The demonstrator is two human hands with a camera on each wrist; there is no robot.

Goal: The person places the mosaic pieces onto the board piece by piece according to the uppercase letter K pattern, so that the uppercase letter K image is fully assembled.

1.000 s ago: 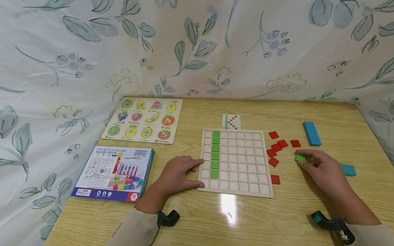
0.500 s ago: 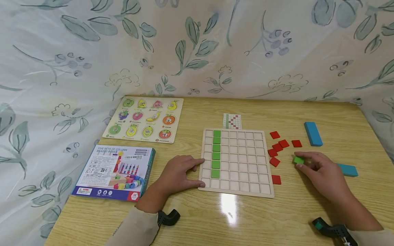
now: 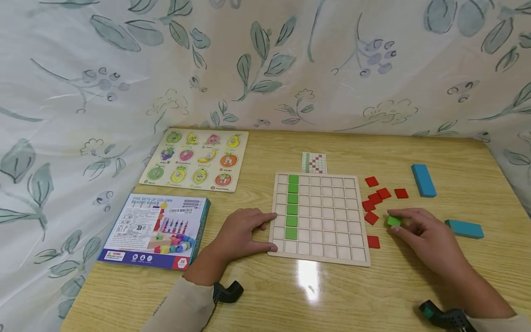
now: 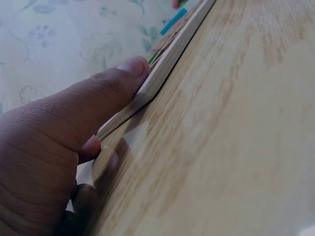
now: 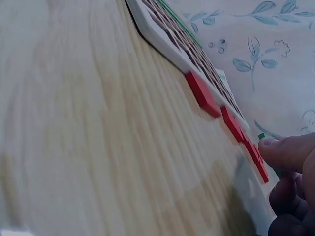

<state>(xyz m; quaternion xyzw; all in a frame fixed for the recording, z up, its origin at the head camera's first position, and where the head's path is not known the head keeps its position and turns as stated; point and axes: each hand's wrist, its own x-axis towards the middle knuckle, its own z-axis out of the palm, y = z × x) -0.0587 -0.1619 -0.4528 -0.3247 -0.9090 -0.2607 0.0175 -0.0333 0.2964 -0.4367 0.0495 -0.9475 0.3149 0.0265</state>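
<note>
The pale wooden tabletop (image 3: 415,286) carries a square wooden grid board (image 3: 327,216) with six green tiles filling one column. The left hand (image 3: 240,233) lies flat, fingers straight, steadying the board's left edge. The right hand (image 3: 421,233) pinches a small green square tile (image 3: 393,221), which has shifted leftward past the loose red square tiles (image 3: 375,199), towards the board, suggesting another placement.

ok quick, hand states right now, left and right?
Left hand: open, fingers straight, pressing the left edge of the grid board.
Right hand: pinching a green tile just above the table.
</note>
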